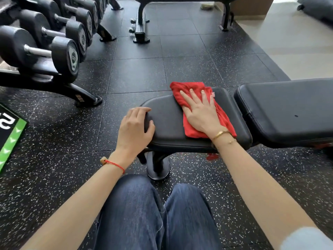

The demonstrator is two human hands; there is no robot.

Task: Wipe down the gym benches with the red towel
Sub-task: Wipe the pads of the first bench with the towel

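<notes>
A black padded gym bench stands in front of me, with its seat pad near me and its longer back pad running off to the right. The red towel lies across the seat pad. My right hand presses flat on the towel, fingers spread. My left hand grips the seat pad's left end, fingers curled over the edge. A second bench stands farther back on the floor.
A dumbbell rack with several black dumbbells fills the left side, its foot reaching toward the bench. A green and black mat lies at the far left. My knees in blue jeans are just below the bench foot. Speckled rubber flooring lies between the benches.
</notes>
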